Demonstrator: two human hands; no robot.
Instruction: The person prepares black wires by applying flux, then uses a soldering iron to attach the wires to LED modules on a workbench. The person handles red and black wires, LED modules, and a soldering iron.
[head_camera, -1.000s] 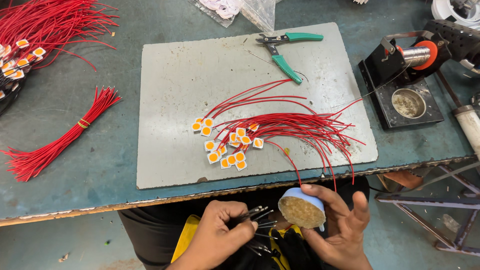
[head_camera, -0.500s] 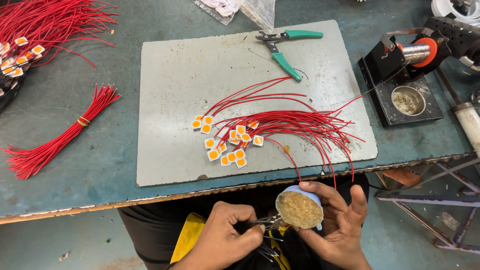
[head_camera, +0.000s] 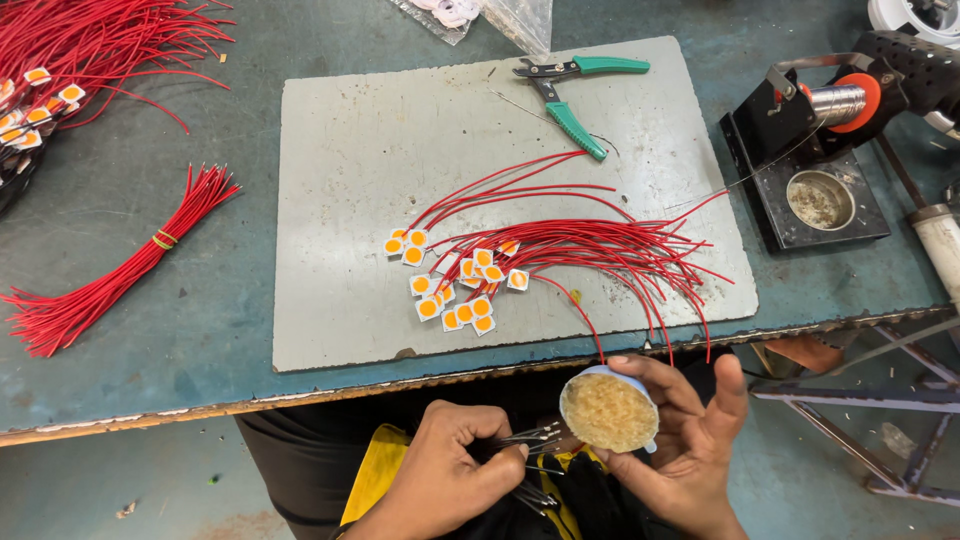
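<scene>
Left hand (head_camera: 450, 475): I see it below the surface's front edge, fingers pinched shut on a bunch of thin dark wires (head_camera: 530, 440).
Wire tips: they point right, just beside the small round tub (head_camera: 608, 412); touching or not, I cannot tell.
Tub: I see it between the hands, filled with pale yellowish grainy paste, white rim tilted up.
Right hand (head_camera: 690, 445): cups the tub from the right, fingers curled round it.
Surface (head_camera: 200, 300): its front edge runs just above both hands.
</scene>
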